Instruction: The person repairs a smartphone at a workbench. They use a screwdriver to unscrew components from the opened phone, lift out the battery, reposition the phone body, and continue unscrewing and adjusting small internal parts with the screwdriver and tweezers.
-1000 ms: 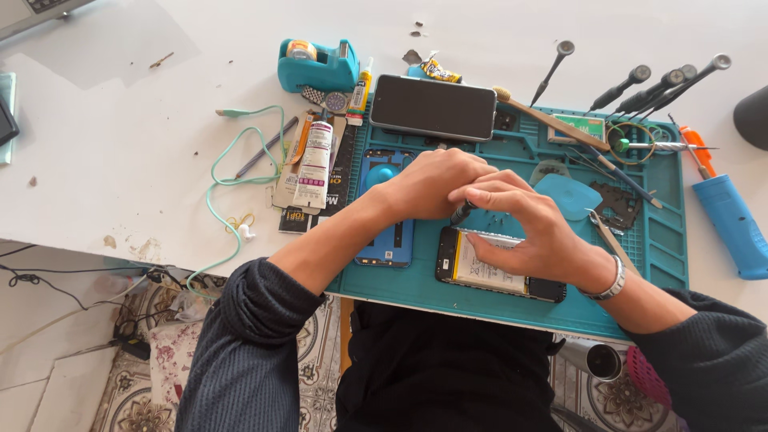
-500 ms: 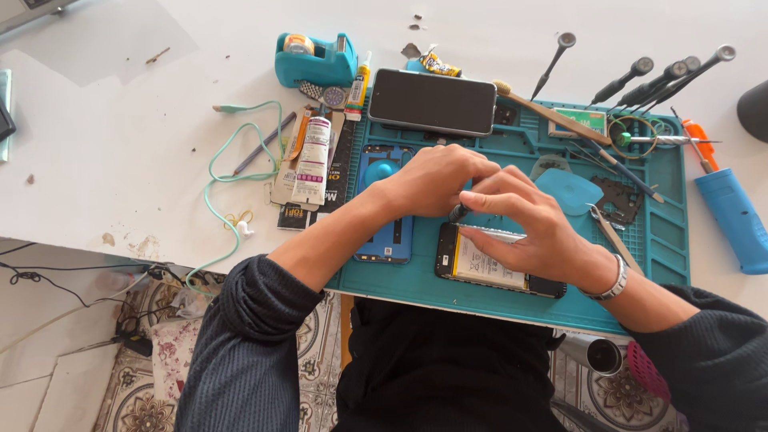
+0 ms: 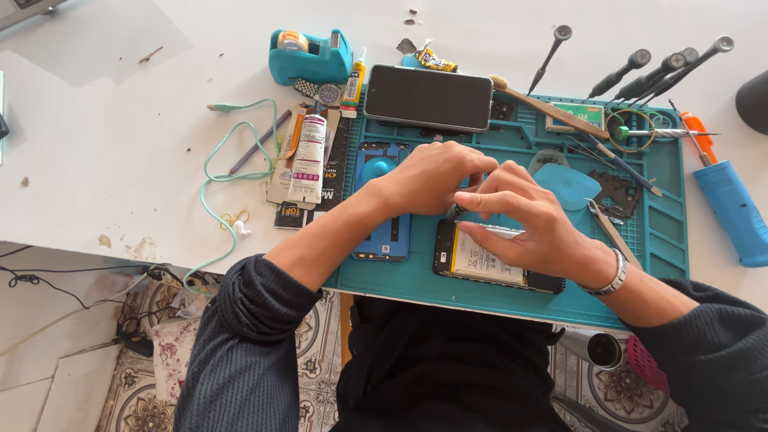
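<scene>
Teal silicone repair mat [image 3: 664, 240] carries an opened black phone [image 3: 488, 264], steadied by the right hand [image 3: 528, 224] while left-hand [image 3: 432, 176] fingers pinch narrowly at its top edge.

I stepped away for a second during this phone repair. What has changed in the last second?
Hardly anything. Both hands stay together over the opened phone: the left hand and right hand keep working its top edge, with only slight finger shifts. Nothing was picked up or released. The black phone, blue back cover and mat stayed put.
</scene>
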Demonstrator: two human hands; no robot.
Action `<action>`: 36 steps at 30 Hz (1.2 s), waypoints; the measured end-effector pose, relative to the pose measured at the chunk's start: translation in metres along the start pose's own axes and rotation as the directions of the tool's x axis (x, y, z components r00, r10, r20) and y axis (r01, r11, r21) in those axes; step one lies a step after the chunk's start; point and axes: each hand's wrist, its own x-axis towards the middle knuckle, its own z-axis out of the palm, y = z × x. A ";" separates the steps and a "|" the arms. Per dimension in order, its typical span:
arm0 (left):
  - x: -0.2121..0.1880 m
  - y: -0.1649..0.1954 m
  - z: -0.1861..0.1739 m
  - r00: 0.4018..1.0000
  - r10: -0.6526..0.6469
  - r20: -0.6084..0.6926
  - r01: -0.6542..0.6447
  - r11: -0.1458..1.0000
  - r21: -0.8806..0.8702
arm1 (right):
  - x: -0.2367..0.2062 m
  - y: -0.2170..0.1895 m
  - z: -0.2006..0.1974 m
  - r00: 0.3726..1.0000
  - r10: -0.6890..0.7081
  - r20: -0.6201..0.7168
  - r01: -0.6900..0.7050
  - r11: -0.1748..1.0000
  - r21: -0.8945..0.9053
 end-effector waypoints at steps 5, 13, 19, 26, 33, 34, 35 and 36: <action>0.002 -0.001 0.000 1.000 0.024 -0.019 -0.024 0.999 -0.021 | 0.002 0.000 -0.002 0.995 -0.096 -0.002 0.096 0.994 0.044; 0.005 0.002 0.002 0.999 0.032 -0.007 -0.032 0.999 0.027 | -0.002 0.003 -0.001 0.992 -0.110 -0.067 0.110 0.994 -0.003; 0.010 0.006 0.007 1.000 0.008 0.019 -0.009 0.997 0.074 | -0.014 0.012 -0.003 0.975 -0.059 -0.213 0.063 0.998 0.010; 0.018 0.028 0.013 0.999 0.032 0.040 -0.034 0.998 0.050 | -0.028 0.028 -0.034 0.928 0.011 -0.373 -0.019 1.000 -0.018; 0.020 0.032 0.015 0.993 0.115 0.007 -0.116 0.990 0.077 | -0.027 0.030 -0.047 0.891 0.092 -0.444 -0.109 0.994 -0.012; 0.021 0.030 0.014 0.993 0.114 -0.001 -0.114 0.991 0.069 | -0.027 0.030 -0.046 0.890 0.095 -0.447 -0.113 0.993 -0.014; 0.020 0.029 0.013 0.996 0.089 0.002 -0.089 0.995 0.055 | -0.026 0.030 -0.046 0.887 0.088 -0.454 -0.104 0.994 -0.012; 0.020 0.027 0.012 0.998 0.064 0.003 -0.064 0.997 0.040 | -0.026 0.029 -0.045 0.885 0.080 -0.459 -0.095 0.995 -0.011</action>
